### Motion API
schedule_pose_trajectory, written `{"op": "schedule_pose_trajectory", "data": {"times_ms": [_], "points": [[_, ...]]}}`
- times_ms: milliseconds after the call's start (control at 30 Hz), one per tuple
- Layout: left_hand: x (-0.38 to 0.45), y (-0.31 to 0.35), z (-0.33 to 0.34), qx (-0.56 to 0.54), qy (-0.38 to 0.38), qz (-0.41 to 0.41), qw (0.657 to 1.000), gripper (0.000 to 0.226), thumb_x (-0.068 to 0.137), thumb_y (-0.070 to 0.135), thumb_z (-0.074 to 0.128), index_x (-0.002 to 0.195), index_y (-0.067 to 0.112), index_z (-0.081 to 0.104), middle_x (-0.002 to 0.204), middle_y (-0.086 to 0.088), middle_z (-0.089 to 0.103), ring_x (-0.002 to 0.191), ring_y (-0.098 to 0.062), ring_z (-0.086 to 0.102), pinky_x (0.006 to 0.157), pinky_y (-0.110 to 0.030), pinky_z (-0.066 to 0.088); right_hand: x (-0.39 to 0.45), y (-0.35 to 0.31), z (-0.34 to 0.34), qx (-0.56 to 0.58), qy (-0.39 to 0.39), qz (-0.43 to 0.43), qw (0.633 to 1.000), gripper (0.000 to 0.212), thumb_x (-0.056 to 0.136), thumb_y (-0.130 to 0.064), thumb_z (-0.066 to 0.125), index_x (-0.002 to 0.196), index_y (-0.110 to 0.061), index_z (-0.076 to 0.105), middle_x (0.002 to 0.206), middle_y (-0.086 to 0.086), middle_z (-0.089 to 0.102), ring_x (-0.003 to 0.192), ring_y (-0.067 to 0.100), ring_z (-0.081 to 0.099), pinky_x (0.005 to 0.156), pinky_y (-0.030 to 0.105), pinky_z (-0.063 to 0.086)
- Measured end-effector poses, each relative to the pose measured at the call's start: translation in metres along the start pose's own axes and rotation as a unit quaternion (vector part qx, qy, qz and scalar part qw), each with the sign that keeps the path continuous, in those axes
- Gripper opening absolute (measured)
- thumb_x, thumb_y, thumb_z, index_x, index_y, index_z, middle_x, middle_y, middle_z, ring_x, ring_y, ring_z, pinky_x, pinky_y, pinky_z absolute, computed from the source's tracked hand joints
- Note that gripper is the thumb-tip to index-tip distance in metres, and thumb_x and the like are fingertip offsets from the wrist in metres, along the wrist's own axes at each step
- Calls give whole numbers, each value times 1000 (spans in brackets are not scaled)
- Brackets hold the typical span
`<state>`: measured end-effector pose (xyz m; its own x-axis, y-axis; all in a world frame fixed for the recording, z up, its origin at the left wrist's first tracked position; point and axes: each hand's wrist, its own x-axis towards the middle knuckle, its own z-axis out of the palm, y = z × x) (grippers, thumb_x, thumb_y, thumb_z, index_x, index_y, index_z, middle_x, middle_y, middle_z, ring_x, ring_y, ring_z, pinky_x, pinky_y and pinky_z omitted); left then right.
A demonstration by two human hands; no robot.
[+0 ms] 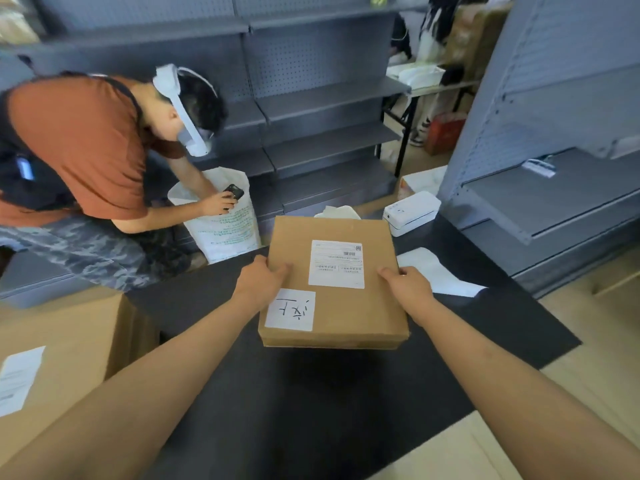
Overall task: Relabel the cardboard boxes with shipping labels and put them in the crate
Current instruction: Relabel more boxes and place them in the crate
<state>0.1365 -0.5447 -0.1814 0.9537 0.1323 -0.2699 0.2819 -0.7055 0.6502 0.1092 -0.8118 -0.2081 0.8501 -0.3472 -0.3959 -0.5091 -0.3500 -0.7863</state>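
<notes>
A flat brown cardboard box (346, 306) hangs above the black mat (311, 393), casting a shadow on it. A printed shipping label (336, 264) is stuck on its top, and a white handwritten sticker (291, 310) sits at its near left corner. My left hand (261, 280) grips the box's left edge with fingers on top. My right hand (405, 282) holds the right edge, close to the label. A white sheet of backing paper (440, 275) lies on the mat to the right of the box.
A white label printer (410, 213) stands behind the box. A large cardboard box (62, 348) with a label is at the near left. A person in an orange shirt (86, 140) bends over a white sack (225, 223) at the left. Grey shelving (329, 109) stands behind and at the right.
</notes>
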Motion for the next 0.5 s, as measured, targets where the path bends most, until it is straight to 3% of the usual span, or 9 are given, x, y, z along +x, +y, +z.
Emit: {"op": "schedule_pose_trajectory", "data": {"times_ms": [200,333,500], "points": [[-46,82,81,19,-54,78,995,57,93,49,50,134,11,41,120,-8,59,86,-16,55,58,-23,42,-31,69,-115,43,71,34,996,52,88,-50,56,127,-16,51,120,4,60,93,21,56,78,34,45],[-84,147,155,45,-103,139,984,55,92,51,48,127,10,46,120,-11,59,94,-25,56,75,-34,46,-65,126,-205,48,146,76,985,56,87,-53,56,126,-12,55,121,7,62,101,25,59,85,36,48],[-140,231,255,65,-175,232,955,53,91,51,50,123,9,52,121,-13,61,107,-31,57,79,-33,40,-111,206,-309,123,241,136,953,53,85,-50,61,120,-9,60,116,11,66,102,29,63,92,40,51]]}}
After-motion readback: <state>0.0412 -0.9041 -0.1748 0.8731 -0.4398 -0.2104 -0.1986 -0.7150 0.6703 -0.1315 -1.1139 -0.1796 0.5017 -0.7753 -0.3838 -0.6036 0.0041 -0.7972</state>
